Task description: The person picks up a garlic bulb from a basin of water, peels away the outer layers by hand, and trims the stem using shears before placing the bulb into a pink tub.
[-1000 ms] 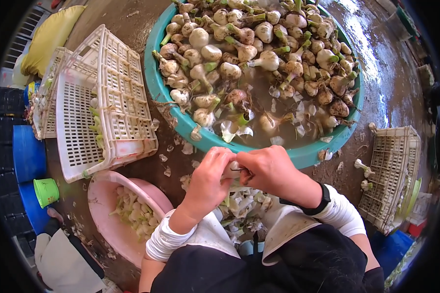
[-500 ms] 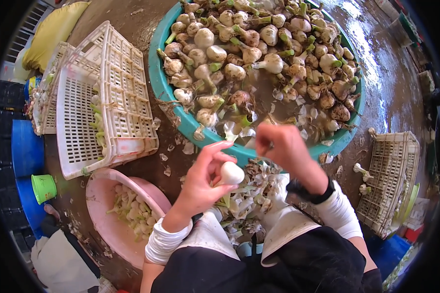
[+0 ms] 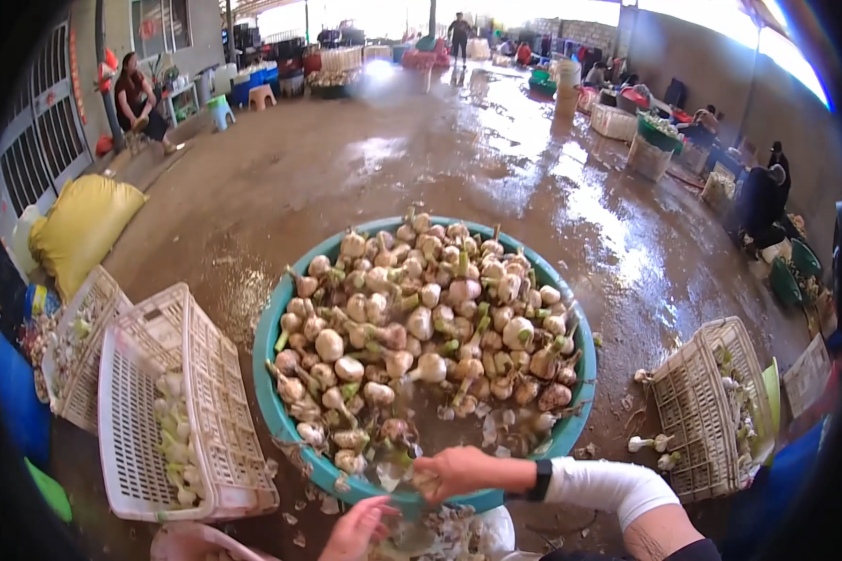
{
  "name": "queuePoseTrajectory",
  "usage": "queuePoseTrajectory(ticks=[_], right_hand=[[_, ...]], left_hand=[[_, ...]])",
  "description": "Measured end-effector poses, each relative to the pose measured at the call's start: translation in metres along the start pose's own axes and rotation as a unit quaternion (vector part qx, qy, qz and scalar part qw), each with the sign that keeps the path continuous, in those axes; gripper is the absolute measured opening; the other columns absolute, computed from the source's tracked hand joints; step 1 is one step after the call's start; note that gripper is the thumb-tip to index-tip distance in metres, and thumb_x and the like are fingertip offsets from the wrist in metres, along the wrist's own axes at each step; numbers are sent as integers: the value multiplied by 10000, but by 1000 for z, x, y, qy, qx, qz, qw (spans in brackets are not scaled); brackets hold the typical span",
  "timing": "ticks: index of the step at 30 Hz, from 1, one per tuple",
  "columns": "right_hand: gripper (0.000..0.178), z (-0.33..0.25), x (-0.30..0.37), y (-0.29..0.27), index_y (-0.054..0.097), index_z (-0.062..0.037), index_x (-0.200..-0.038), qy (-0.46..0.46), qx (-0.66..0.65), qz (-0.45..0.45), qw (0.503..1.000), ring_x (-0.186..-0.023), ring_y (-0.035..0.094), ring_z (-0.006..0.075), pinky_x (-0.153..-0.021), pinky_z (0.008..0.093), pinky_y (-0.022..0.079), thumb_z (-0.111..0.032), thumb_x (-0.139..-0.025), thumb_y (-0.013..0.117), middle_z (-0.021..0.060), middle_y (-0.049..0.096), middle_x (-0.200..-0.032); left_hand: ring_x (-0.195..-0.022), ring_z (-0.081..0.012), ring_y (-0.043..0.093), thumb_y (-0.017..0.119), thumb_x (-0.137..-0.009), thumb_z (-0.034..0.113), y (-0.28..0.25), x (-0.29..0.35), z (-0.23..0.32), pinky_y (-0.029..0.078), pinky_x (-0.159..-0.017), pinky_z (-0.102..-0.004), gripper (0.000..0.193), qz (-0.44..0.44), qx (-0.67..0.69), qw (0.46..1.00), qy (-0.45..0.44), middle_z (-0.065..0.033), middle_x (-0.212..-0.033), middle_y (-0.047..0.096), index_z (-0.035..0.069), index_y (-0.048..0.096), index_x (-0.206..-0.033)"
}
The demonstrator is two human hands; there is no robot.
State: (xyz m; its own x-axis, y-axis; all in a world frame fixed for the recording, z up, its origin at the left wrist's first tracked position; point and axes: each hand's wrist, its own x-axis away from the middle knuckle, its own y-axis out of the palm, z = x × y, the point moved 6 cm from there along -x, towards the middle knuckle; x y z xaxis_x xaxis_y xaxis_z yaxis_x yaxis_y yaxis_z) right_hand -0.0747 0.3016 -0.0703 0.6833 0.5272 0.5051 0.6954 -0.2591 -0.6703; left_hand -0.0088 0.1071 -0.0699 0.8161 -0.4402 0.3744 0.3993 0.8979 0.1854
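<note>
At bottom centre, the right hand (image 3: 463, 472) curls its fingers in, contents impossible to tell; the left hand (image 3: 352, 533) sits nearby, fingers loosely apart. Garlic bulbs (image 3: 421, 323) crowd the green tub (image 3: 265, 374) mid-frame, a white crate (image 3: 226, 411) standing lower left!

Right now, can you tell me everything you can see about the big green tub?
The tub is wide, round and blue-green, with a smooth rim, and it looks like plastic. It stands upright on the wet brown floor, between white crates. A heap of garlic bulbs fills most of it, many muddy, some with green stems. Near the front there's murky water with loose peels. The right hand is over its near edge; I can't tell if they touch.
</note>
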Motion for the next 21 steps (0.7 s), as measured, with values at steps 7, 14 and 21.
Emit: queuePoseTrajectory(ticks=[7,14,21], right_hand=[[408,-76,62,-36,522,-180,-1253,-147,-131,257,946,-886,624,362,-699,441,521,-368,-898,593,101,564,-1176],[355,-50,31,34,571,-46,-992,-35,-216,127,967,-747,599,368,-628,450,455,-359,-998,405,144,599,-721],[223,-30,57,16,640,-20,-999,4,-622,126,773,-588,481,60,-500,205,376,-224,-910,621,3,602,-770]], left_hand=[[-666,-126,531,530,-979,248,23,-13,23,455,-605,-270,461,22,210,977,15,-55,-980,575,88,334,-1364],[-955,-186,494,644,-876,374,13,-1,45,434,-845,-316,599,85,-6,979,184,-91,-1095,477,57,352,-1293],[-1172,-286,429,702,-786,200,34,-3,41,338,-1021,-388,566,53,-249,919,302,-154,-1213,416,20,409,-1235]])
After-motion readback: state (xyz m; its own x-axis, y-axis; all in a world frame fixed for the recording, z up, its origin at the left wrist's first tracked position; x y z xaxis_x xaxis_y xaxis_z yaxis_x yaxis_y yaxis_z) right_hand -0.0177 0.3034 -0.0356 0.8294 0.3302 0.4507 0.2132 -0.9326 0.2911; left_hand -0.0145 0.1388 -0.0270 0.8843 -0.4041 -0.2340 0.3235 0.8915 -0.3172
